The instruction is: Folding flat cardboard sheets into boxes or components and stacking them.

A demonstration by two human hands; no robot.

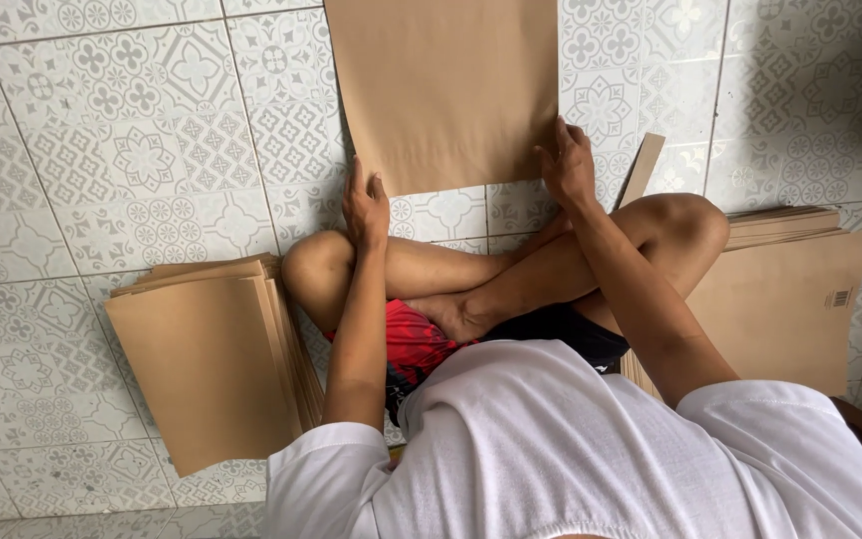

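Kraft paper sheet [446, 90] looks light, floppy; left hand [365, 208] & right hand [567, 165] pinch its near corners, best hold.

A person sits cross-legged on a patterned tile floor [122, 160], both hands on a brown paper sheet [446, 90] lying flat ahead of the knees. The left hand [365, 207] presses the sheet's near left corner, its fingertips [377, 184] on the edge. The right hand [566, 162] grips the near right corner, fingers [561, 132] over the paper. A stack of brown sheets [207, 364] lies well left of the left fingers; another stack [785, 294] lies right of the right fingers, beyond the knee.
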